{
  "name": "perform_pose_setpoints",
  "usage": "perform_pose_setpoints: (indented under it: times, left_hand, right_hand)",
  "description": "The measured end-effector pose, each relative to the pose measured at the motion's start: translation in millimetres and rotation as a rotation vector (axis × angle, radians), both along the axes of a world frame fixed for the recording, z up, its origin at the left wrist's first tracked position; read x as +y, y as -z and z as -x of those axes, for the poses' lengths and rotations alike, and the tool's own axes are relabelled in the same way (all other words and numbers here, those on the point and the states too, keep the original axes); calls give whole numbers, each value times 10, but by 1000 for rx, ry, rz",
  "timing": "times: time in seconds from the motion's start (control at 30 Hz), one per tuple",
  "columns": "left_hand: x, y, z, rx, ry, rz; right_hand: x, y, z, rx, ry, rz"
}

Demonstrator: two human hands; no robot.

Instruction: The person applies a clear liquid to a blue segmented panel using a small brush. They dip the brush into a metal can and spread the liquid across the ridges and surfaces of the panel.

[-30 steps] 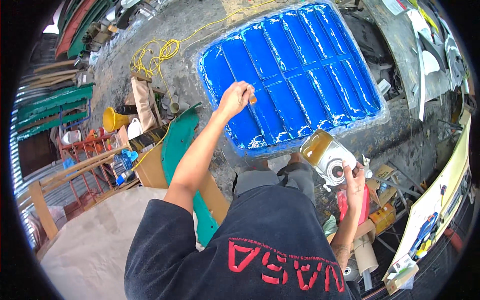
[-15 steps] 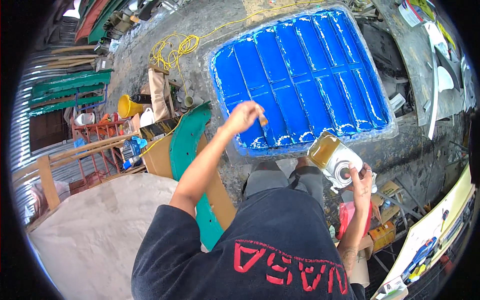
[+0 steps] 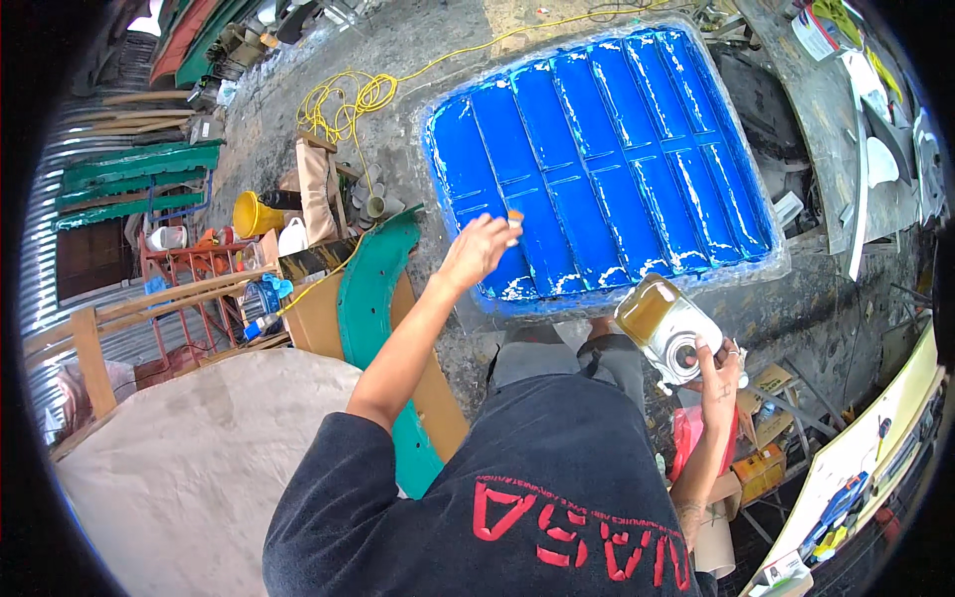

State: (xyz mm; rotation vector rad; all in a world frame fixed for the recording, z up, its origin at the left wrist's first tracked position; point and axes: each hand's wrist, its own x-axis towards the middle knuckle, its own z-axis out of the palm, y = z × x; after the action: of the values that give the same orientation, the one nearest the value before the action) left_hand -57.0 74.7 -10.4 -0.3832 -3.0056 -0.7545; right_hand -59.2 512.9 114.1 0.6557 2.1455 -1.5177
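Observation:
My left hand (image 3: 478, 251) is closed round a paintbrush (image 3: 514, 216) over the near left part of a big blue ribbed mould (image 3: 617, 214). Only a bit of the brush shows past my fingers; whether its bristles touch the blue surface I cannot tell. Whitish streaks run along the mould's ribs and edges. At the mould's near right corner, my right hand (image 3: 718, 376) grips a cut-open white plastic jug (image 3: 688, 323), held tilted. Amber-brown liquid (image 3: 647, 310) shows inside its open side.
A yellow cord (image 3: 363, 92) lies coiled beyond the mould's left side. Left of me are a green curved piece (image 3: 370, 284), a yellow bucket (image 3: 257, 214) and a sheet-covered surface (image 3: 199, 448). Grey boards (image 3: 831, 129) and a cluttered bench (image 3: 856, 478) stand right.
My left hand has turned and shifted slightly, and the brush, earlier pointing down onto the mould, is now mostly hidden by my fingers. The jug stays in my right hand, nearly still.

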Motion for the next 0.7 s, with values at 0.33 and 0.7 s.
perform_pose_setpoints:
  times: [0.33,0.7]
  left_hand:
    - [-32,428,44,-150,-1070,-1293]
    - [8,344,62,-101,-1092,-1149]
  right_hand:
    - [-199,-55,18,37,-37,-9]
    - [-320,-151,23,49,-54,-25]
